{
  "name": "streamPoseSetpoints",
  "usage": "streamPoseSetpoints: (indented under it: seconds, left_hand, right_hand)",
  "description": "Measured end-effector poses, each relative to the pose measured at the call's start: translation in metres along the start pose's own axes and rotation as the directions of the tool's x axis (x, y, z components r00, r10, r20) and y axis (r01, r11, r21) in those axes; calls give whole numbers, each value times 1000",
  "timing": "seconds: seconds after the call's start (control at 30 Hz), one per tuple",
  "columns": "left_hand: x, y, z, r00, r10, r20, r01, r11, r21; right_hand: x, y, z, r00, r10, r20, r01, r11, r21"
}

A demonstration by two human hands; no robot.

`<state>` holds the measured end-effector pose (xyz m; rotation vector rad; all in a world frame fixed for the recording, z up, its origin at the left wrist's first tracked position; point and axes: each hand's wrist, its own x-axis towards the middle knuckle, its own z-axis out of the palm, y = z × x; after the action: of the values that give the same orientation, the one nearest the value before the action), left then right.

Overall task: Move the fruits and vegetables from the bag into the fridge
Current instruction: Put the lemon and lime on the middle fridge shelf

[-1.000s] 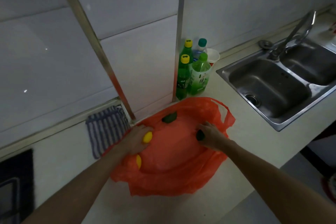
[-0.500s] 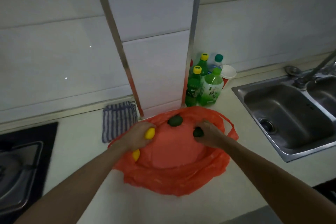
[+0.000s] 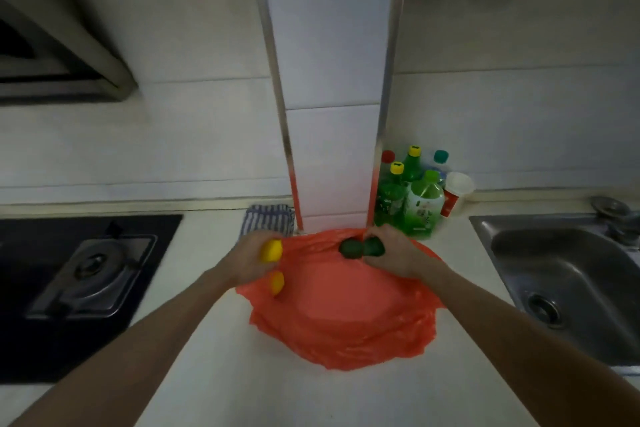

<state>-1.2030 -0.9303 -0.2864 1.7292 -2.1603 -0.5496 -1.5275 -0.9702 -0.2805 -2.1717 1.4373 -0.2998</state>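
An orange plastic bag (image 3: 343,319) lies spread flat on the white counter. My left hand (image 3: 251,262) is at the bag's left edge and grips two yellow lemons, one (image 3: 271,250) at the top of the fist and one (image 3: 277,282) below it. At the bag's far edge my right hand (image 3: 393,250) holds a dark green fruit (image 3: 374,246). A second dark green fruit (image 3: 349,248) touches the first on its left; whether my fingers hold it too is unclear. No fridge is in view.
Several green bottles (image 3: 414,199) and a white and red cup (image 3: 455,192) stand against the wall behind the bag. A steel sink (image 3: 568,274) is at the right, a black gas hob (image 3: 83,274) at the left, a striped cloth (image 3: 268,220) by the tiled pillar.
My head has lifted, so more wall shows. My right hand moved to the loose green fruit at the bag's far edge, which now touches the one it holds. My left hand keeps both lemons.
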Motion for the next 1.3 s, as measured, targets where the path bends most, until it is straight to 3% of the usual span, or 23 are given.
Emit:
streamPoseSetpoints:
  seconds: [0.23,0.43,0.63,0.87,1.3]
  left_hand:
    - [-72,-18,-58,968,-167,-189,181,982,59]
    - [-160,-48,-104,889,-322,-325,343,939,8]
    - [-264,-71,-149,796,-401,-454,442,897,-18]
    - [-402,-103,-197,653,-521,-549,602,797,-40]
    - [-609,-137,-238,488,-591,-642,712,696,-99]
  right_hand:
    - [27,-83,3,981,-186,61,186,982,15]
    - [46,-184,30,908,-406,103,407,913,6]
    - [48,-306,84,776,-589,228,598,801,33]
    - [14,-445,128,621,-747,239,757,650,67]
    - [-74,-607,207,425,-863,273,870,472,139]
